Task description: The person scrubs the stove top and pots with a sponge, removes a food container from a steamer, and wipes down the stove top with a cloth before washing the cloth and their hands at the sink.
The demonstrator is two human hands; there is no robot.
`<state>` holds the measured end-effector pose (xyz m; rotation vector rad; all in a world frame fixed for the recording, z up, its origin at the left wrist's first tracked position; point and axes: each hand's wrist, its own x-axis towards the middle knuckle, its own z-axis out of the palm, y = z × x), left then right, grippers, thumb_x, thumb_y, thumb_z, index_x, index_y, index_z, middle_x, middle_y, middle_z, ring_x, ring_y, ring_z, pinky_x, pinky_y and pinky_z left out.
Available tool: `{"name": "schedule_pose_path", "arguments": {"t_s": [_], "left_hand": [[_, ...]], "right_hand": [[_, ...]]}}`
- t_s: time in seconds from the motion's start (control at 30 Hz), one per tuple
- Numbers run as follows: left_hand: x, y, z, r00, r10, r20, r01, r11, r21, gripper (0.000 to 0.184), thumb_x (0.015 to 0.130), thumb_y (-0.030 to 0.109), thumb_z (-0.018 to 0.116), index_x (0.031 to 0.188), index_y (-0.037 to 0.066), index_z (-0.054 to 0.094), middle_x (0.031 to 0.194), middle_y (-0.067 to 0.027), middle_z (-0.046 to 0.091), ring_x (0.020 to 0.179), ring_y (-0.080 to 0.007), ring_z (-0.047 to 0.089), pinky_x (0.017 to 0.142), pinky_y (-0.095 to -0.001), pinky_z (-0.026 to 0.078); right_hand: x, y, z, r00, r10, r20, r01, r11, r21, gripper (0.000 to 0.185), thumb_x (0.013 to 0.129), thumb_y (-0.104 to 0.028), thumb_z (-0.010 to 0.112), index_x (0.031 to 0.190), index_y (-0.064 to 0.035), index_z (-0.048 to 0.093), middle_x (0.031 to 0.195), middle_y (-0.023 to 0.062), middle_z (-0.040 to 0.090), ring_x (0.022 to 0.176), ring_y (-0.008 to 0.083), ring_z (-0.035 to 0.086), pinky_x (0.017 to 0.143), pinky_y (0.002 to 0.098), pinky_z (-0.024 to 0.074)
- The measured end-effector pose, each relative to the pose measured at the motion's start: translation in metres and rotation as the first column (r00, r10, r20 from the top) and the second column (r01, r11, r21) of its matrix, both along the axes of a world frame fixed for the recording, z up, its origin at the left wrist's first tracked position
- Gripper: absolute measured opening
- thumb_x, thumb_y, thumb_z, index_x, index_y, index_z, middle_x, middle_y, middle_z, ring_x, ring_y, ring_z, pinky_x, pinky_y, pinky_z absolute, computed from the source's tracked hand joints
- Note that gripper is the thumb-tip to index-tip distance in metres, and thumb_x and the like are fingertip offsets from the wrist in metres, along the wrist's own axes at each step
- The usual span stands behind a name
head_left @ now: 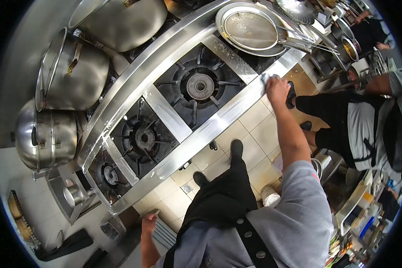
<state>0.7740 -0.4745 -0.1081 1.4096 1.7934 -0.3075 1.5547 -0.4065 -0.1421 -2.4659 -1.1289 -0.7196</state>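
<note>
Right hand closed, fingers curled down over a small pale wad, exact type unclear; wad pressed on the front rim of the stove, arm stretched far out. Left hand low, off the rim, fingers closed around a small pale object, too small to identify; its end pokes out of the fist. Stove rim runs between the hands, with whitish streaks on the metal. Big burner is left of the right hand; middle burner sits beyond the left hand, small burner nearest it, up and left. Just beyond the right hand: round strainer on the stove, handle pointing right. Steel pots along the far side of the stove, well apart from both hands. Co-worker in dark trousers stands to the right of the right hand, a shoe close to it in view. White tub on the floor, below the right forearm. Grooved grey panel just right of the left hand.
</note>
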Motion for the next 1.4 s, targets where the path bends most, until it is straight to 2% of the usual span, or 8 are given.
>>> {"name": "schedule_pose_path", "arguments": {"t_s": [0.2,0.47,0.63,0.77,0.9,1.2,1.37,1.4], "left_hand": [[0.059,-0.017,-0.006,0.665,-0.74,-0.104,0.743,0.64,0.198,0.025,0.083,0.026,0.054,0.093,0.005,0.064,0.088,-0.013,0.065,0.088,-0.0293,0.061,0.077,-0.0335,0.046],[0.157,0.017,0.04,0.993,-0.071,0.093,0.068,0.997,0.032,0.028,0.087,0.03,0.051,0.093,0.005,0.062,0.093,-0.0119,0.063,0.09,-0.0296,0.058,0.082,-0.033,0.044],[0.165,0.008,0.016,0.887,-0.454,-0.087,0.447,0.891,-0.084,0.029,0.088,0.031,0.05,0.098,0.007,0.063,0.101,-0.0123,0.063,0.097,-0.0332,0.058,0.084,-0.0359,0.045],[0.174,-0.008,0.03,0.946,0.235,0.222,-0.24,0.971,-0.006,0.023,0.085,0.017,0.055,0.096,-0.002,0.061,0.094,-0.0131,0.066,0.085,-0.0241,0.062,0.076,-0.0332,0.047],[0.153,-0.029,0.013,0.993,-0.112,-0.045,0.106,0.988,-0.112,0.023,0.086,0.017,0.055,0.098,-0.002,0.062,0.084,-0.0082,0.065,0.075,-0.0154,0.06,0.071,-0.0297,0.047],[0.07,-0.07,-0.039,0.814,0.576,-0.079,-0.569,0.762,-0.308,0.03,0.086,0.029,0.057,0.098,0.003,0.062,0.078,-0.0054,0.063,0.066,-0.0162,0.06,0.055,-0.0335,0.045],[0.041,-0.072,-0.041,0.773,0.634,-0.017,-0.614,0.742,-0.269,0.033,0.086,0.033,0.057,0.101,0.004,0.06,0.079,-0.0073,0.064,0.068,-0.0185,0.061,0.056,-0.0366,0.047],[0.036,-0.073,-0.043,0.728,0.686,0.025,-0.664,0.713,-0.225,0.033,0.086,0.033,0.057,0.102,0.004,0.059,0.079,-0.0077,0.064,0.069,-0.019,0.062,0.056,-0.0371,0.048]], "right_hand": [[-0.139,0.015,-0.061,0.826,0.378,-0.418,-0.36,0.924,0.126,0.009,0.073,-0.019,0.06,0.07,-0.0107,0.06,0.073,0.0103,0.054,0.077,0.0278,0.053,0.07,0.0451,0.0375],[-0.062,0.012,-0.11,0.666,0.323,-0.672,-0.322,0.937,0.132,0.01,0.076,-0.018,0.057,0.073,-0.0088,0.059,0.074,0.0097,0.053,0.076,0.0286,0.052,0.069,0.0422,0.0385],[-0.121,0.02,-0.025,0.747,0.446,-0.492,-0.592,0.784,-0.188,0.018,0.082,-0.027,0.053,0.084,-0.0126,0.064,0.087,0.0072,0.055,0.084,0.0275,0.05,0.073,0.0448,0.0362],[-0.064,0.013,0.003,0.852,0.253,-0.458,-0.409,0.868,-0.282,0.016,0.082,-0.023,0.049,0.084,-0.0109,0.06,0.087,0.0083,0.056,0.082,0.0263,0.051,0.069,0.0438,0.0369],[-0.137,0.013,-0.01,0.739,0.529,-0.416,-0.654,0.712,-0.255,0.019,0.081,-0.02,0.049,0.091,-0.0124,0.062,0.093,0.0063,0.057,0.089,0.0262,0.051,0.074,0.0438,0.0381],[-0.167,0.012,-0.012,0.689,0.565,-0.454,-0.667,0.739,-0.093,0.015,0.082,-0.018,0.049,0.086,-0.0062,0.057,0.087,0.0135,0.056,0.086,0.0307,0.052,0.073,0.046,0.0378],[0.016,0.008,0.001,0.848,-0.088,-0.523,-0.208,0.852,-0.48,0.019,0.081,-0.022,0.051,0.084,-0.0051,0.058,0.088,0.0145,0.058,0.084,0.031,0.055,0.069,0.0456,0.0416],[0.037,0.006,-0.004,0.992,0.085,-0.098,-0.105,0.97,-0.221,0.018,0.08,-0.022,0.052,0.083,-0.0055,0.059,0.084,0.0154,0.058,0.078,0.0319,0.056,0.066,0.0466,0.0415]]}}
